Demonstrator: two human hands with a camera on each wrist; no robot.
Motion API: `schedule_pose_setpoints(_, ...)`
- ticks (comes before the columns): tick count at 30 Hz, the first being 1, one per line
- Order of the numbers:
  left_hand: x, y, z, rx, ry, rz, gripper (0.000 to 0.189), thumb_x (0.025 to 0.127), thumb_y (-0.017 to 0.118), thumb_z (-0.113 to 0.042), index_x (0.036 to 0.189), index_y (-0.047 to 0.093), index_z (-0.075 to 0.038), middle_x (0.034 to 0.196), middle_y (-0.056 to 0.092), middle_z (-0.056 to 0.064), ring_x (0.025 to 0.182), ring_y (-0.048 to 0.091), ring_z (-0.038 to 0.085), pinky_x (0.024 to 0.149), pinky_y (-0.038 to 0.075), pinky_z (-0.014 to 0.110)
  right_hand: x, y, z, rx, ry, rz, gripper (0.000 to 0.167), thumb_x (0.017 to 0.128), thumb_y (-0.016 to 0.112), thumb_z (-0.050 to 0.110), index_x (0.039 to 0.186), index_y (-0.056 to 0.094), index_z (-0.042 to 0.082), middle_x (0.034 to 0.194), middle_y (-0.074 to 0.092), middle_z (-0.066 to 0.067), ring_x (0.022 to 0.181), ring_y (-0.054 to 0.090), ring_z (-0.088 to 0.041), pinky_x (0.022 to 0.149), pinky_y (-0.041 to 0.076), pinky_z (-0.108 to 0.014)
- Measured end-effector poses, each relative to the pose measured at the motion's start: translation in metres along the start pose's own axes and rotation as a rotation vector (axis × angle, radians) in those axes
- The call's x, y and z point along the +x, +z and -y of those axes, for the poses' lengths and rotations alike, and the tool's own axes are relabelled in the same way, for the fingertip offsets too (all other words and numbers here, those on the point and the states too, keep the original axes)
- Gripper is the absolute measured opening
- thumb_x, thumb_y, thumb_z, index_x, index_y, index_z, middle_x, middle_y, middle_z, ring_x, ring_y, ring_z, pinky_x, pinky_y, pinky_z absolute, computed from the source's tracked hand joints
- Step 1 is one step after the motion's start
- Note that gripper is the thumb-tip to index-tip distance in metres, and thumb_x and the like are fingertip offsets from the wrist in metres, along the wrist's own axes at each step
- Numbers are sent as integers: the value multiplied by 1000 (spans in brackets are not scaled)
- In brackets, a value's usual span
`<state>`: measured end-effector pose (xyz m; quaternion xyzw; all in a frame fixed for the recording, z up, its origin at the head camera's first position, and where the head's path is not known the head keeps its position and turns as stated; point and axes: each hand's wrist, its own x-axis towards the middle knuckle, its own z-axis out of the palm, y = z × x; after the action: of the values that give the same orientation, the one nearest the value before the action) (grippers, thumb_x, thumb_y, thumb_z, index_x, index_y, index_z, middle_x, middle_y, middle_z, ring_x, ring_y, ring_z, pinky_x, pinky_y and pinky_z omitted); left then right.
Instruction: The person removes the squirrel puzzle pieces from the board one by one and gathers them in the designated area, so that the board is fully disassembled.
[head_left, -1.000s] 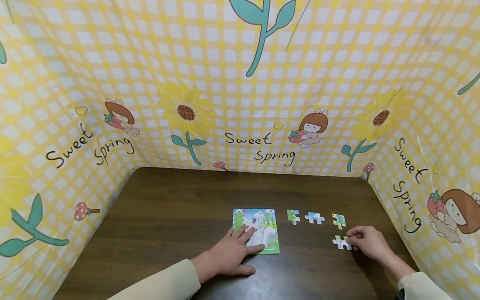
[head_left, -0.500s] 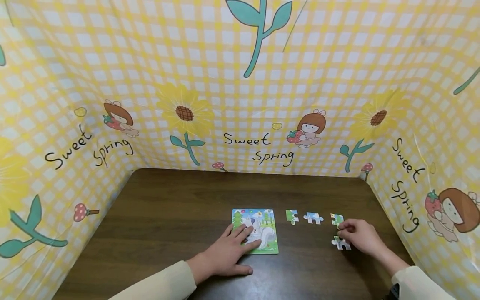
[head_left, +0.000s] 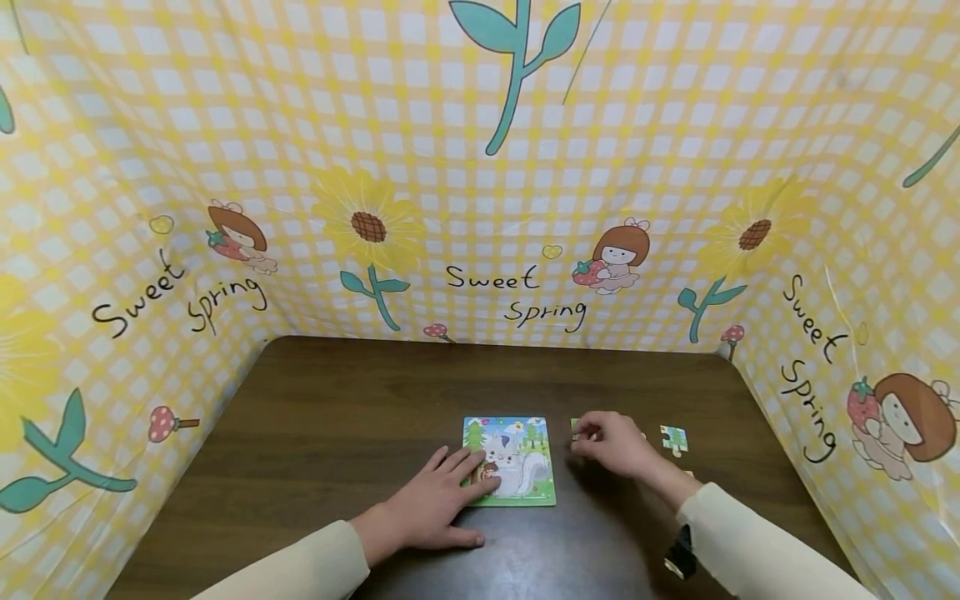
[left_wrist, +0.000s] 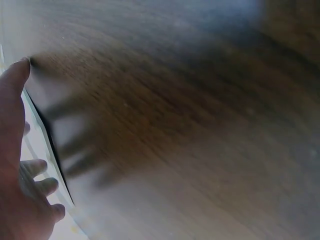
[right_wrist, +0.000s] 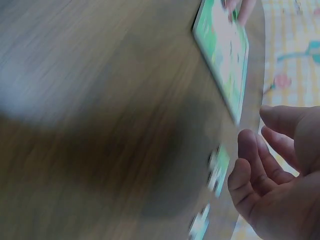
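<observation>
A square puzzle board (head_left: 517, 467) with a white squirrel among trees lies on the table. My left hand (head_left: 427, 502) rests with spread, straight fingers over its lower left part, thumb on the table below. Just right of the board, my right hand (head_left: 615, 446) hovers with fingers loosely bent and nothing between thumb and fingertips in the right wrist view. Beneath it, two loose puzzle pieces lie on the table: a green piece (right_wrist: 220, 169) and a blue-and-white piece (right_wrist: 200, 226), both mostly hidden in the head view.
Another green puzzle piece (head_left: 674, 439) lies to the right of my right hand. A further piece (head_left: 689, 473) is nearly covered by the right forearm. A yellow checked cloth (head_left: 420, 275) walls the dark wooden table (head_left: 337, 400) at the back and sides.
My right hand has moved left from the two right-hand pieces to above the pieces nearest the board. My left hand has slid slightly left, uncovering more of the squirrel. The pieces stay put.
</observation>
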<state>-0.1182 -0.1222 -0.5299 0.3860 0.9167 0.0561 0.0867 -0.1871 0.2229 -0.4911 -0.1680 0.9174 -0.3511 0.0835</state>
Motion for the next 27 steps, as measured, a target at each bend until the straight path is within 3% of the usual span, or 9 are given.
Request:
schedule_pose_setpoints(6, -4, 0, 4, -10, -5, 19, 78, 95, 46, -76, 162, 33, -37, 170, 26, 9, 155, 25, 37, 120, 23, 63, 21, 26, 29, 13, -86, 91, 17, 92, 77, 13, 106, 75, 6, 93, 71, 1, 86, 67, -14, 76, 55, -34)
schedule_pose_setpoints(10, -5, 0, 6, -13, -7, 24, 78, 95, 46, -76, 161, 33, -37, 169, 26, 9, 155, 26, 36, 120, 24, 63, 29, 39, 40, 22, -118, 142, 19, 92, 77, 13, 109, 75, 6, 95, 72, 1, 85, 68, -15, 75, 56, -34)
schedule_pose_setpoints(20, -5, -2, 4, 6, -8, 43, 74, 96, 46, -75, 161, 32, -42, 170, 26, 11, 155, 26, 38, 118, 28, 65, 38, 56, 48, -21, -170, 220, 25, 90, 78, 12, 114, 75, 6, 107, 75, -9, 99, 71, -26, 84, 58, -45)
schedule_pose_setpoints(27, -5, -6, 0, 27, 7, 51, 69, 97, 47, -72, 159, 33, -45, 169, 25, 14, 155, 26, 39, 115, 30, 66, 40, 63, 50, -78, -159, 211, 28, 87, 80, 13, 115, 76, 9, 107, 75, -8, 90, 70, -18, 76, 57, -38)
